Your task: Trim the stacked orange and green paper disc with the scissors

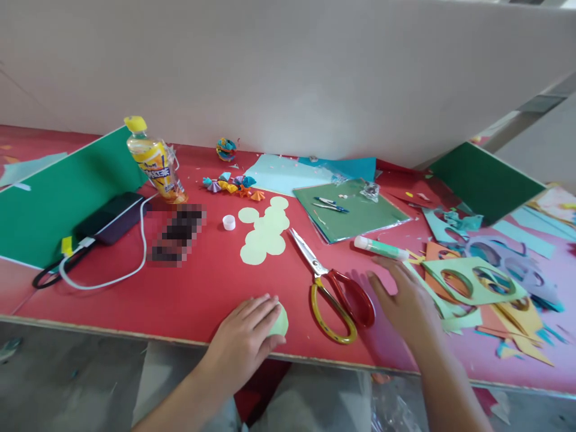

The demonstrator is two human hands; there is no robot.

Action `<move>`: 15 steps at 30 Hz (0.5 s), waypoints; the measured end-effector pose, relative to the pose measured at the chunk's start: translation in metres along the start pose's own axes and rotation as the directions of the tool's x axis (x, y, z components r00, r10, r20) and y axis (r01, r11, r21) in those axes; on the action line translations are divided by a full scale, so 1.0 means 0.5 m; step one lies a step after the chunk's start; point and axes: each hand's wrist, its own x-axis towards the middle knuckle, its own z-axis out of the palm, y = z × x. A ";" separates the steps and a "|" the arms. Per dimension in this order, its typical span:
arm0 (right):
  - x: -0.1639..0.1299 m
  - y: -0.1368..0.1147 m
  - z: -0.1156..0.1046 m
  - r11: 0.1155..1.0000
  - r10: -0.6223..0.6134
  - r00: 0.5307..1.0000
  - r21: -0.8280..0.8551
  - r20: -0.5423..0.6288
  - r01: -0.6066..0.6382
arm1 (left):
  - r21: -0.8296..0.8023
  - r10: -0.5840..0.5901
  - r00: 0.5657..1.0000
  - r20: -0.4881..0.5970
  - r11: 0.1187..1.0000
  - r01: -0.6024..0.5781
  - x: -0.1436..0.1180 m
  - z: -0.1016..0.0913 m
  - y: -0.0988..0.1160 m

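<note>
Near the table's (135, 312) front edge, the left hand (245, 339) presses one pale green paper circle (279, 323) flat, fingers curled over it. Several more circles (263, 231) lie farther back. The right hand (405, 303) hovers open, empty, between one pair of scissors (330, 288), blades pointing away to the left, and one glue stick (380, 247).

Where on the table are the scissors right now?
In the head view, the scissors lie open on the red table, centre-right, between the stack of pale green paper circles and the right hand.
</note>
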 end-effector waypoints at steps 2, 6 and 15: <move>-0.036 -0.054 0.003 0.996 0.052 0.996 0.071 0.074 -0.057 | 0.005 0.034 0.997 0.072 0.999 -0.035 -0.004 -0.004 -0.001; -0.074 -0.117 0.034 0.994 0.018 0.984 0.103 0.179 -0.037 | -0.094 0.060 0.995 0.082 0.994 -0.052 -0.022 -0.004 -0.001; -0.044 -0.131 0.036 0.964 0.256 0.884 -0.167 0.392 -0.205 | -0.924 -0.502 0.838 0.211 0.178 0.339 -0.042 -0.071 0.060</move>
